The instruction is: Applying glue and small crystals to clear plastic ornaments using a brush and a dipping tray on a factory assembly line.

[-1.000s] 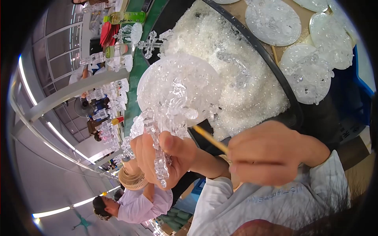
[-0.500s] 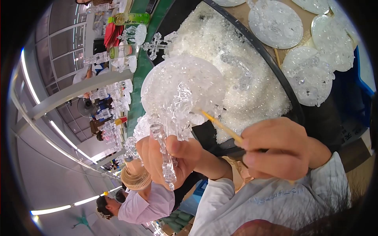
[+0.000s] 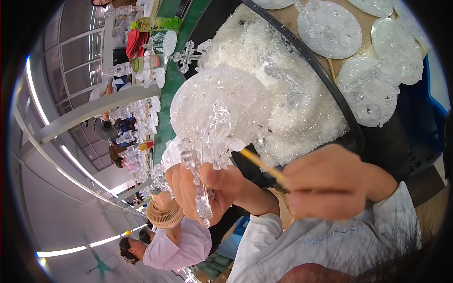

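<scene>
Head view: a clear ornament [image 3: 219, 87] with a round, grain-speckled base was held up over the near left part of a black tray [image 3: 330, 87]. Its bar-like stem lay between the thumb and curled fingers of the left hand [image 3: 225, 189], a grip that seemingly left the broad face uncovered and facing up. The right hand [image 3: 325, 181], slightly blurred, was curled around a yellow stick [image 3: 262, 163], probably held like a pen for fine control; its tip was just beside the ornament's near right edge, though contact could not be told. White granules [image 3: 311, 120] were heaped in the tray, whose wall presumably confined them, with a clear piece [image 3: 285, 80] lying on top. Farther right lay round clear bases [image 3: 329, 33], apparently spread out for room. Far left, a green bottle [image 3: 159, 23] was beside the green tabletop [image 3: 166, 101].
</scene>
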The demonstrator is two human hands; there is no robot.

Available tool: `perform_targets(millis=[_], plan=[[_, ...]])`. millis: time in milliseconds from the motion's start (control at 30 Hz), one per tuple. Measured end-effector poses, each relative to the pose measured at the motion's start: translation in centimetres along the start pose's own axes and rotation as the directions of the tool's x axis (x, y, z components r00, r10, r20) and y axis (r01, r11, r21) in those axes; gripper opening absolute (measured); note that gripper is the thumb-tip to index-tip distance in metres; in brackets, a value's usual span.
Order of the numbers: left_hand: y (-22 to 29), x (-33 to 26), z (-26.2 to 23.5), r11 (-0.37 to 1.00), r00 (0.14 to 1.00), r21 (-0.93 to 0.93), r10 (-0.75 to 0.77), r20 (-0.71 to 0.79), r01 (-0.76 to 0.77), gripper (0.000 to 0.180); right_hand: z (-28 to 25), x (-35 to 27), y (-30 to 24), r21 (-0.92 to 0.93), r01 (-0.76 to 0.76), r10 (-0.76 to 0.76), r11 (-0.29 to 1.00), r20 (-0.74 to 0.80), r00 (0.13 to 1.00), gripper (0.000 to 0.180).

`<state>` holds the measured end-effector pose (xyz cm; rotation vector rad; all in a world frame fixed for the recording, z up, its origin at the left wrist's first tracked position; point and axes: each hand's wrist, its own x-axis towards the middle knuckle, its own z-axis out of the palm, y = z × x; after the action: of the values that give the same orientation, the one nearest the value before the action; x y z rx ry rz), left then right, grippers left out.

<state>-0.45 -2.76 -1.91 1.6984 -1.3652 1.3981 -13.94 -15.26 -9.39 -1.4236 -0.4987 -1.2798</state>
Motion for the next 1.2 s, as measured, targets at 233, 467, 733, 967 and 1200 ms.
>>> perform_targets(millis=[233,467,733,967,1200], plan=[[0.0,0.1,0.8,0.999,0.998,0.036,0.02,-0.065,-0.017,0.029,0.6,-0.4,0.0,-0.046,-0.035,0.029,0.998,-0.111,0.993,0.024],[0.7,0.3,1.2,0.994,0.985,0.095,-0.032,-0.168,0.048,0.03,0.5,0.3,-0.2,-0.04,-0.043,0.039,0.998,-0.098,0.994,0.012],[-0.4,-0.2,0.4,0.972,0.982,0.231,0.008,-0.186,0.036,0.042,0.3,0.1,-0.1,-0.012,0.006,-0.006,1.0,-0.032,0.999,0.016],[0.0,-0.1,0.5,0.969,0.974,0.219,-0.068,-0.215,0.116,0.045,1.3,0.7,0.6,-0.093,0.051,-0.071,0.994,-0.226,0.971,0.014],[1.1,-1.1,0.9,0.927,0.895,0.21,-0.21,-0.394,0.31,0.044,1.4,0.9,0.6,-0.131,0.082,-0.112,0.988,-0.248,0.962,0.015]])
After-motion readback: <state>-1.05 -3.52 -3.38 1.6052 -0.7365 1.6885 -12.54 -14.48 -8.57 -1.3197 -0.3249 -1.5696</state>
